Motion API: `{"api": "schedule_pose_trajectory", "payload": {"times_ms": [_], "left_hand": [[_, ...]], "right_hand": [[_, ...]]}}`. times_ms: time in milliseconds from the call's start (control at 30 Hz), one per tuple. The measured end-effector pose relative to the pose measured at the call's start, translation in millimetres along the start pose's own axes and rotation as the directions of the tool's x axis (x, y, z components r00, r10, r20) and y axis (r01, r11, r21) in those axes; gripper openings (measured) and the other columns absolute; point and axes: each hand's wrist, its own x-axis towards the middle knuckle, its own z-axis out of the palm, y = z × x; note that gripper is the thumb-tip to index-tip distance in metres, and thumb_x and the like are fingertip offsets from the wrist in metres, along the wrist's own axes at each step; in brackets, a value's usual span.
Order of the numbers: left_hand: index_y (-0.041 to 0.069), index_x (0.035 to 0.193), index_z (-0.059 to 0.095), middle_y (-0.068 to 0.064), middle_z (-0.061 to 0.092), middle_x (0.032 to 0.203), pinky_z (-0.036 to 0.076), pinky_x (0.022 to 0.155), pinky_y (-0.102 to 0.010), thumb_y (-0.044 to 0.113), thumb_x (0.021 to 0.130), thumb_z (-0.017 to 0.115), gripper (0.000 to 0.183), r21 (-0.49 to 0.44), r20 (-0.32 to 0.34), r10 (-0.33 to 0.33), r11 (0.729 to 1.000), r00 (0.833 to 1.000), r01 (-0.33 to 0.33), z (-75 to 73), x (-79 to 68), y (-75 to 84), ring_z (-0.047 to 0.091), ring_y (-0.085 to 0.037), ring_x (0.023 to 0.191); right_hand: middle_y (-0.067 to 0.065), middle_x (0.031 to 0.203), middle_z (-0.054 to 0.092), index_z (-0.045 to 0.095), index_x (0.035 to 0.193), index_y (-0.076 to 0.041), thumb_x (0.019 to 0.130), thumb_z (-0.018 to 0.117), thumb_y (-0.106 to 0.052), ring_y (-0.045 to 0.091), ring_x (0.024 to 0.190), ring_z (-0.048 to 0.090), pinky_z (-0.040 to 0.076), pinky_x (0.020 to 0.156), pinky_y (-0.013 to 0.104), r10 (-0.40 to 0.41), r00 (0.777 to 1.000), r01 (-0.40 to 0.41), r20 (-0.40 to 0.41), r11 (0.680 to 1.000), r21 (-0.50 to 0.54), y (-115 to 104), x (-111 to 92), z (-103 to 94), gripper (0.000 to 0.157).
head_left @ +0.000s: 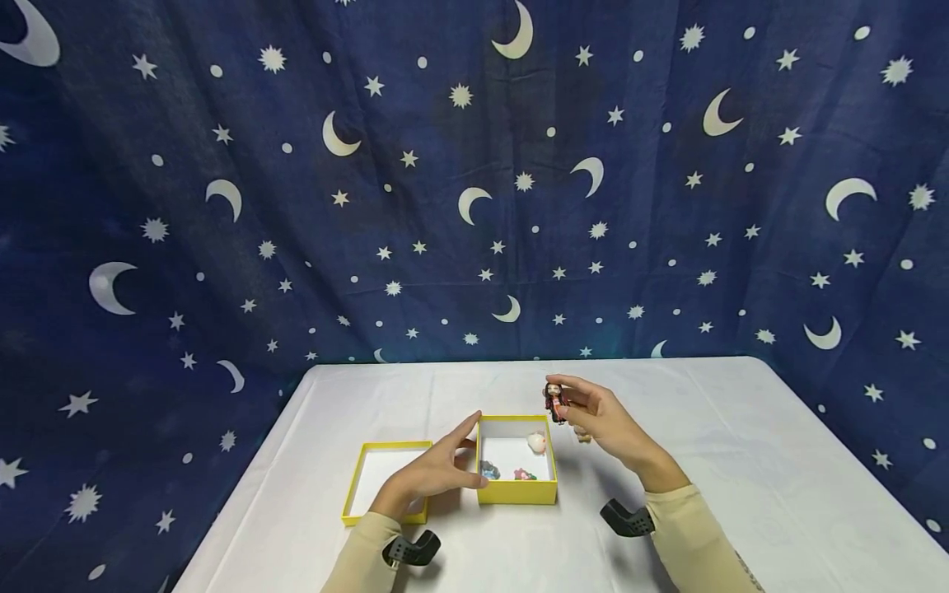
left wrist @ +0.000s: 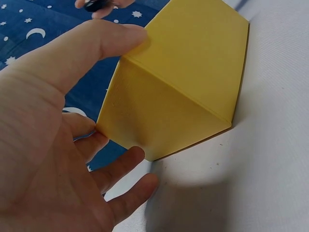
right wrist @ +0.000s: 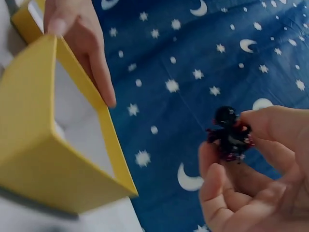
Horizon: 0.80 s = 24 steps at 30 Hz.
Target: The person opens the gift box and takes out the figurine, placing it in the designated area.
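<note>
A small doll-like figurine [head_left: 554, 401] with long dark hair and a red-and-pink outfit is pinched between the thumb and fingers of my right hand [head_left: 604, 422]. It is held up just beyond the far right corner of an open yellow box [head_left: 516, 492]. My left hand [head_left: 439, 471] grips that box along its left side, thumb at the near corner and index finger at the far corner. Inside the white interior lie a white trinket [head_left: 537, 443], a blue-grey one [head_left: 489, 470] and a pink-and-green one [head_left: 525, 474]. In the right wrist view the figurine [right wrist: 229, 135] shows mostly its dark hair.
Left of the box, partly behind my left hand, lies a shallow yellow lid [head_left: 353, 483] with its white inside up. A small beige item [head_left: 583, 435] shows below my right hand, partly covered by it. Behind the white table [head_left: 741, 461] hangs a blue star-and-moon cloth [head_left: 445, 165].
</note>
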Motion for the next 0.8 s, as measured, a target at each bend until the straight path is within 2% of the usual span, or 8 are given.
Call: {"api": "schedule_pose_trajectory", "payload": {"times_ms": [233,400,533,800], "left_hand": [[0.031,0.164,0.013,-0.010,0.037,0.160,0.036,0.118,-0.055,0.027,0.078,0.082,0.110,-0.003,0.001,0.003,1.000,1.000,-0.003,-0.1,0.1,-0.2,0.045,-0.033,0.141],[0.031,0.164,0.014,-0.009,0.033,0.163,0.036,0.118,-0.054,0.026,0.078,0.083,0.110,-0.011,0.000,0.003,1.000,1.000,-0.003,-0.2,-0.6,0.2,0.046,-0.032,0.140],[0.032,0.163,0.015,-0.007,0.030,0.165,0.037,0.118,-0.052,0.027,0.079,0.083,0.108,0.003,0.003,0.015,1.000,1.000,-0.015,-1.1,-0.1,-0.8,0.045,-0.030,0.140],[0.033,0.163,0.015,-0.005,0.026,0.167,0.036,0.119,-0.051,0.027,0.080,0.083,0.108,0.003,0.006,0.010,1.000,1.000,-0.010,-2.7,0.8,-0.1,0.043,-0.029,0.143]], "right_hand": [[0.032,0.142,0.052,0.045,0.149,-0.003,0.102,0.059,-0.013,0.013,0.101,0.062,0.057,0.073,0.025,0.003,1.000,-0.002,0.020,0.998,-0.066,2,-4,-17.4,0.051],[0.028,0.137,0.056,0.048,0.148,-0.003,0.101,0.060,-0.013,0.009,0.102,0.063,0.054,0.085,0.024,-0.019,0.999,0.012,-0.045,0.988,-0.152,2,-8,-25.5,0.049],[0.024,0.139,0.057,0.050,0.147,-0.003,0.101,0.058,-0.011,0.006,0.100,0.061,0.052,0.086,0.022,-0.018,0.996,0.000,-0.082,0.978,-0.206,4,-10,-31.1,0.047],[0.030,0.135,0.058,0.050,0.144,0.004,0.100,0.057,-0.004,0.003,0.097,0.061,0.052,0.084,0.019,-0.064,0.993,0.040,-0.102,0.974,-0.222,10,-11,-39.9,0.046]]}}
